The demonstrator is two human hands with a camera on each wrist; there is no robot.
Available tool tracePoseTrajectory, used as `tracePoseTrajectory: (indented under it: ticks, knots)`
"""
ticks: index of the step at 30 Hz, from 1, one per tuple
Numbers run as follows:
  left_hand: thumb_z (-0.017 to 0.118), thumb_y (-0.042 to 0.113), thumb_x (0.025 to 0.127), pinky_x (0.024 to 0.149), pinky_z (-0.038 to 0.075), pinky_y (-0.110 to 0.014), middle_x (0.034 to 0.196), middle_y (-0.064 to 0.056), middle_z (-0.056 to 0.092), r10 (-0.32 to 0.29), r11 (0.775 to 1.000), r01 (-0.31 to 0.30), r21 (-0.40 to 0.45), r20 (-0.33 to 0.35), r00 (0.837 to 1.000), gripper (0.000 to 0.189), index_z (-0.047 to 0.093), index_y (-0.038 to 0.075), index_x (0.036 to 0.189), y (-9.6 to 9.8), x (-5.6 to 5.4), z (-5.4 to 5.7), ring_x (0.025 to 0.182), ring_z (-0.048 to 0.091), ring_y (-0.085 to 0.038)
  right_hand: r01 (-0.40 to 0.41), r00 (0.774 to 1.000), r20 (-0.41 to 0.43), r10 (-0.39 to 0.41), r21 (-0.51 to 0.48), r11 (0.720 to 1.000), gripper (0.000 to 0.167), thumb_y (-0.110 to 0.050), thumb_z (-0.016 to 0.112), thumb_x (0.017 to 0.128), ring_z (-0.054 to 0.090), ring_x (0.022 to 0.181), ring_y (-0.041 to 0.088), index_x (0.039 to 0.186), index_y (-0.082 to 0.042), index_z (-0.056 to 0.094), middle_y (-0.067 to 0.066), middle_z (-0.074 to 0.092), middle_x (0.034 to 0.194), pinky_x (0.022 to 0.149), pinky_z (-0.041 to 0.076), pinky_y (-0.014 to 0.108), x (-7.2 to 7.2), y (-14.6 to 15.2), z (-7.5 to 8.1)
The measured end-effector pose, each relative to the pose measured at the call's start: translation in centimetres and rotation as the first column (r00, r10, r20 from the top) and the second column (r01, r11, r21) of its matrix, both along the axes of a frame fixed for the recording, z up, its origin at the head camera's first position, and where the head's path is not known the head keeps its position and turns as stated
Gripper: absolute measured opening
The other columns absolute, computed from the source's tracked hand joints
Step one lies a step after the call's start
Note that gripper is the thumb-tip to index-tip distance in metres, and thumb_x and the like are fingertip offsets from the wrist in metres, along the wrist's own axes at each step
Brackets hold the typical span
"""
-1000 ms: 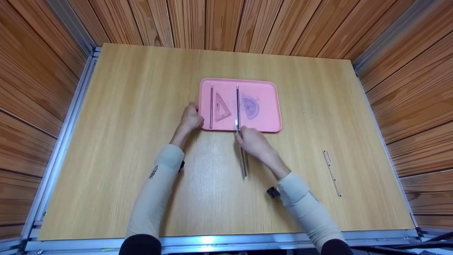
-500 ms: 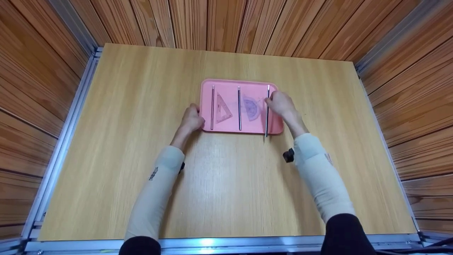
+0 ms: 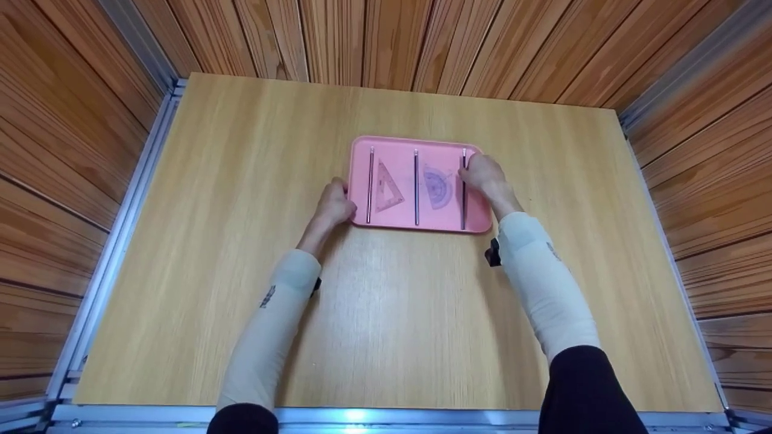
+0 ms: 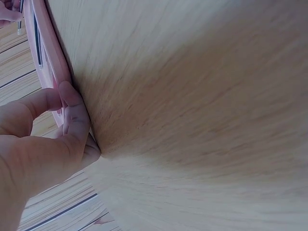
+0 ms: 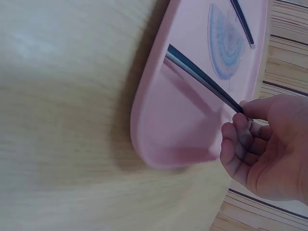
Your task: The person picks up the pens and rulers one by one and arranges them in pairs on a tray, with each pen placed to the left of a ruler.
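My right hand (image 3: 484, 173) pinches a dark pencil (image 3: 464, 208) near its far end, between thumb and forefinger. That pencil lies lengthwise over the right side of a pink tray (image 3: 440, 224), and in the right wrist view its near end is at the tray's edge. My left hand (image 3: 333, 205) grips the tray's left rim, its thumb and fingertips right at the edge in the left wrist view. A reddish pencil (image 3: 370, 187), a clear set square (image 3: 391, 202), another dark pencil (image 3: 416, 187) and a bluish protractor (image 3: 438, 188) lie side by side in the tray.
The tray stands on a light wooden table (image 3: 271, 150) toward its back. Wood-panelled walls (image 3: 386, 42) surround the table at the back and sides, and a metal rail (image 3: 362, 416) runs along its front edge.
My right hand has carried the pencil from the tray's front edge to its right side and lowered it. My right arm now covers where a ruler lay. The left hand has kept its grip.
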State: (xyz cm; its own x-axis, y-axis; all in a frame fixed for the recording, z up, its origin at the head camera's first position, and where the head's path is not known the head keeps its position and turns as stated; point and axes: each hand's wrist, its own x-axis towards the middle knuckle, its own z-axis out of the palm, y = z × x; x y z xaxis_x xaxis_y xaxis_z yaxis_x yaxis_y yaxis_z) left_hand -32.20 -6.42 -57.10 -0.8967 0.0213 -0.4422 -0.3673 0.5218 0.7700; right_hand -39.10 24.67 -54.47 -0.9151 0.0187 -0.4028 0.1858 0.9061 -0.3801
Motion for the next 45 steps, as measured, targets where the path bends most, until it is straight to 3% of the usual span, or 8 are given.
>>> tracePoseTrajectory:
  ticks: [5,8,17,28,36,41,45]
  knots:
    - [0.054,-0.005,0.089,0.075,0.047,-0.029,0.118,-0.016,0.055,0.000,1.000,-0.001,-0.011,-0.029,1.000,0.038,0.046,-0.001,0.126,0.1,0.1,-0.2,0.100,0.055,-0.026,-0.076,0.993,-0.082,0.082,0.070,0.995,0.022,-0.020,0.053,0.098,0.054,0.077,0.026,0.088,-0.001,0.059,0.016,0.057,0.088,0.069,0.045,0.037,-0.3,0.0,-0.8]
    - [0.054,-0.004,0.091,0.079,0.049,-0.030,0.119,-0.016,0.055,0.009,1.000,-0.009,-0.008,-0.023,1.000,0.038,0.046,0.000,0.128,0.1,0.1,-0.2,0.102,0.055,-0.026,-0.064,0.994,-0.085,0.069,0.063,0.996,0.024,-0.022,0.054,0.099,0.053,0.074,0.024,0.082,-0.005,0.057,0.012,0.056,0.082,0.068,0.045,0.035,-0.4,-0.2,-1.3]
    - [0.054,-0.006,0.089,0.082,0.050,-0.032,0.121,-0.017,0.055,0.007,1.000,-0.008,-0.007,-0.019,1.000,0.039,0.046,0.000,0.128,0.1,0.1,-0.1,0.103,0.056,-0.026,-0.040,0.997,-0.068,0.042,0.028,0.999,0.024,-0.025,0.053,0.101,0.049,0.067,0.015,0.089,-0.005,0.058,0.003,0.049,0.074,0.060,0.039,0.028,-0.1,-0.7,-2.0]
    - [0.053,-0.008,0.087,0.078,0.051,-0.030,0.116,-0.017,0.055,0.011,1.000,-0.011,0.006,-0.035,0.999,0.039,0.046,-0.002,0.125,0.1,0.2,-0.2,0.100,0.055,-0.026,-0.062,0.988,-0.138,0.069,0.055,0.997,0.027,-0.022,0.055,0.098,0.050,0.066,0.019,0.075,-0.009,0.051,0.006,0.052,0.074,0.060,0.040,0.030,0.0,-2.2,-2.3]
    - [0.053,-0.007,0.089,0.064,0.046,-0.025,0.110,-0.013,0.053,0.007,1.000,-0.006,0.021,-0.023,1.000,0.038,0.045,-0.002,0.126,0.0,0.2,-0.1,0.090,0.055,-0.022,-0.054,0.988,-0.142,0.062,0.060,0.997,0.027,-0.023,0.054,0.097,0.052,0.071,0.023,0.074,-0.010,0.049,0.011,0.055,0.080,0.066,0.044,0.036,0.0,-2.8,-2.2]
    - [0.053,-0.007,0.088,0.070,0.049,-0.027,0.115,-0.015,0.053,0.004,1.000,-0.004,0.005,0.007,1.000,0.040,0.045,0.000,0.127,0.2,0.1,-0.1,0.096,0.055,-0.024,-0.039,0.993,-0.114,0.044,0.044,0.998,0.022,-0.022,0.054,0.099,0.050,0.069,0.019,0.085,-0.006,0.056,0.008,0.054,0.078,0.061,0.040,0.030,0.1,-2.1,-2.1]
    - [0.053,-0.009,0.086,0.081,0.051,-0.032,0.118,-0.018,0.054,-0.004,1.000,0.004,-0.013,-0.028,1.000,0.042,0.046,-0.002,0.126,0.1,0.1,-0.1,0.102,0.055,-0.027,-0.025,0.990,-0.134,0.031,0.043,0.999,0.024,-0.024,0.055,0.099,0.049,0.064,0.016,0.081,-0.007,0.055,0.004,0.050,0.072,0.057,0.038,0.029,0.2,-1.8,-2.1]
